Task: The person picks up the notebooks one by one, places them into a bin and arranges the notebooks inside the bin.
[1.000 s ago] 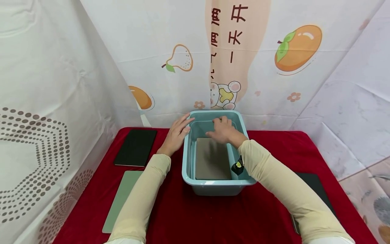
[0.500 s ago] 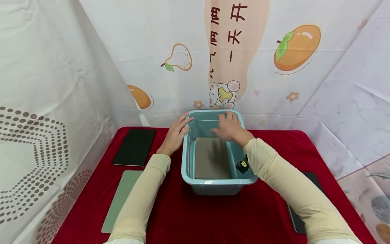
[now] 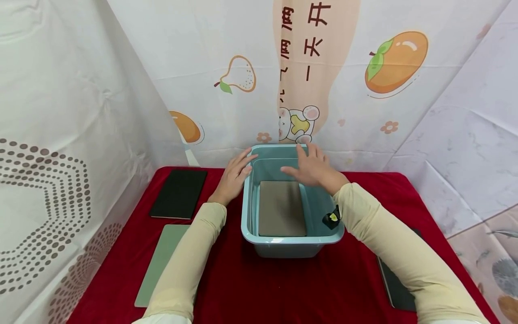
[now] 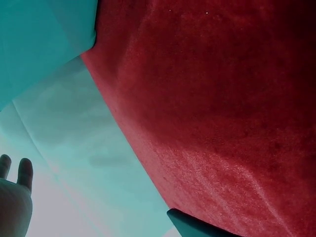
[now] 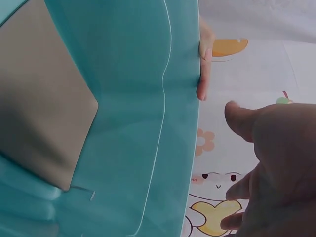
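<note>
A light blue plastic basin (image 3: pixel 285 240) stands on the red cloth. Flat on its floor lies a grey-brown notebook (image 3: pixel 282 209), also seen in the right wrist view with its rounded corner (image 5: pixel 81 113) against the blue inside. My left hand (image 3: pixel 234 176) is at the far left rim, fingers extended; in the right wrist view its fingers (image 5: pixel 204 74) show along the basin's edge. Over the far right part of the basin hovers my right hand (image 3: pixel 314 168), thumb and fingers spread, holding nothing. The black wrist camera (image 3: pixel 332 217) is on that arm.
On the left of the red cloth (image 3: pixel 279 288) lie a black notebook (image 3: pixel 179 193) and, nearer, a green notebook (image 3: pixel 163 261), partly under my left sleeve. Another black notebook (image 3: pixel 394 288) is partly hidden by my right sleeve. A printed curtain (image 3: pixel 226 112) hangs behind the basin.
My right hand has risen and moved right and away from the notebook in the basin, its fingers spreading. My left hand has stayed at the rim.
</note>
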